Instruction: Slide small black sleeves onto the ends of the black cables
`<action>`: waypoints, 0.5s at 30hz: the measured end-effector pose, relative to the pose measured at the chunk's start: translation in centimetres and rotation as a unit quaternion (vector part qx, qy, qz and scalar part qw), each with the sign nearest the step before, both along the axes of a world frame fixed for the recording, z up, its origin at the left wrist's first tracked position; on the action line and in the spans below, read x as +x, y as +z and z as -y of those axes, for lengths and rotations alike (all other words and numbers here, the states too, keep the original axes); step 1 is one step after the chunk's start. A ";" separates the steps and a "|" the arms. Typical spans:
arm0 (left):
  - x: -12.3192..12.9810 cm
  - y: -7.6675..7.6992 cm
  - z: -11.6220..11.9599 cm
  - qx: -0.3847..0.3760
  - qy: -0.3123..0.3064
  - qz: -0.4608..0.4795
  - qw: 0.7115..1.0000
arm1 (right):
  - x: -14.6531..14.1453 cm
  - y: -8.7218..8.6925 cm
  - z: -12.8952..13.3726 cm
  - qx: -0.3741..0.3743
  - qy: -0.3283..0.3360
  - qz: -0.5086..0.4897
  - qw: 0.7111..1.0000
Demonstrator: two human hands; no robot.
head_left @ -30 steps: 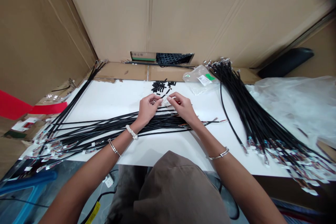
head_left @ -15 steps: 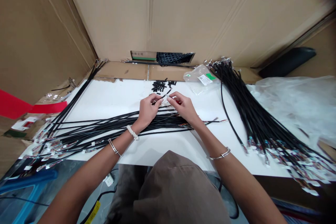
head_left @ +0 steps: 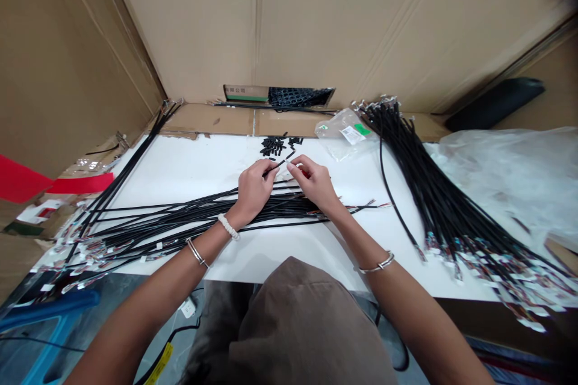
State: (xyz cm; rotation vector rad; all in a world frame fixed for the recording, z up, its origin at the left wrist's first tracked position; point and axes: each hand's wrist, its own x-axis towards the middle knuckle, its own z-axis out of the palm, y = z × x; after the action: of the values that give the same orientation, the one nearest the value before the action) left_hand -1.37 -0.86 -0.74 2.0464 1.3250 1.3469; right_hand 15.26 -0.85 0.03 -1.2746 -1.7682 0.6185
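Note:
Between the thumb and fingers of my left hand (head_left: 256,185) is a black cable (head_left: 280,163), gripped near its end. My right hand (head_left: 312,179) is closed, its thumb and fingertip pinched at the tip of that cable. Something red (head_left: 306,173) shows between the curled fingers of the right hand; its kind is hidden. Just beyond my hands lies a small pile of short black tube pieces (head_left: 273,146), with a few loose ones beside it. Under my wrists a bundle of black cables (head_left: 189,216) with bare coloured wire ends crosses the white table (head_left: 289,252).
A thick bundle of black cables (head_left: 419,174) with white connectors lies on the right, next to clear plastic sheeting (head_left: 506,174). A labelled plastic bag (head_left: 345,135) sits at the back. More cables (head_left: 135,162) run along the left. Cardboard walls (head_left: 316,24) enclose the table.
The right fingertips have shifted slightly against the cable's end, and a bent black piece now shows just beyond them. Both hands otherwise keep nearly the same place.

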 end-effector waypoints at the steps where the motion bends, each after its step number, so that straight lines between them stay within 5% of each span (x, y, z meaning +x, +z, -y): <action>1: 0.0 0.0 0.0 -0.002 0.000 0.002 1.000 | -0.1 0.0 0.0 -0.004 0.000 -0.008 1.000; 15: 0.0 0.0 0.0 0.000 0.011 0.018 1.000 | 0.2 -0.1 -0.1 -0.022 0.004 -0.027 0.999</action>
State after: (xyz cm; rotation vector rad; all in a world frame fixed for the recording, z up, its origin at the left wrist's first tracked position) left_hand -1.39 -0.85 -0.69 2.0043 1.3366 1.3866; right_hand 15.42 -0.73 -0.11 -1.2702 -1.7244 0.6924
